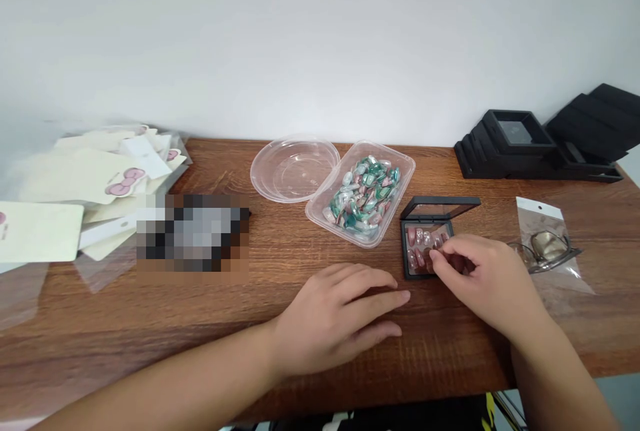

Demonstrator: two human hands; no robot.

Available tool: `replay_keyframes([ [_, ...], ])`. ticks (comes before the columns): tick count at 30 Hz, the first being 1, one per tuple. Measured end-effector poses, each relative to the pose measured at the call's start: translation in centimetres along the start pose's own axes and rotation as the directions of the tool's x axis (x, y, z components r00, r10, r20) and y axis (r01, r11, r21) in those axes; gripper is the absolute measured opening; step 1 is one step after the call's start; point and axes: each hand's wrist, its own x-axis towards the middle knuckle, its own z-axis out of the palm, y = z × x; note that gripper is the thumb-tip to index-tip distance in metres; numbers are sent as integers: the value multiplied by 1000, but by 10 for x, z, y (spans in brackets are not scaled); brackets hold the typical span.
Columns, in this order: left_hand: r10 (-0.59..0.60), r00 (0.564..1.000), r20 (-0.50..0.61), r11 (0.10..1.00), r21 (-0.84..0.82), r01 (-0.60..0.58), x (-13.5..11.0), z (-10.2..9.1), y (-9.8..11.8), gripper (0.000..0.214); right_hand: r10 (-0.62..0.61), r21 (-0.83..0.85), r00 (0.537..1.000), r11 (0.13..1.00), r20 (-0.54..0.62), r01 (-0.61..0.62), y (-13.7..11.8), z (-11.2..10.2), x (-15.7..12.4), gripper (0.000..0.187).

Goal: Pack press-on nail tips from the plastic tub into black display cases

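A small black case (411, 264) lies open on the wooden table (200, 311), its lid (440, 206) tilted up behind it. Several pink and reddish press-on nails (419, 244) sit inside. My right hand (483, 278) rests over the case's right half, fingertips pinched together on one nail inside it. My left hand (340, 318) lies flat on the table just left of the case, fingers stretched out, holding nothing. A clear plastic tub (400, 181) heaped with green, pink and silver nails stands behind the case.
The tub's round clear lid (295, 168) lies beside it. Cream backing cards in clear bags (85, 184) pile up at the left. Stacked black cases (540, 148) stand at the back right. A small bag with a metal piece (547, 244) lies right of my hand.
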Motion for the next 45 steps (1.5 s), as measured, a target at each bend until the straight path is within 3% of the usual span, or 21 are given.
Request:
replay_keyframes([
  [5,0,997,78,1000,-22,2,-1,3,-1,24,94,-157,986,985,134,-73,-5,5,1,33],
  [10,-4,992,125,1000,-27,7,-2,5,-2,24,135,-248,977,964,167,-91,-8,5,2,34],
  [24,-6,989,150,1000,-8,7,0,5,-1,20,76,-332,972,943,222,3,-12,8,-1,30],
  [29,-21,987,160,999,-20,25,0,5,-1,20,55,-319,974,947,219,19,-9,5,-2,33],
  [36,-43,984,171,998,49,35,-1,5,0,30,55,-159,978,987,199,-23,0,-8,-2,32],
  [45,-61,924,378,987,160,-1,-3,11,-4,59,-21,-80,977,996,211,39,6,-9,-5,19],
])
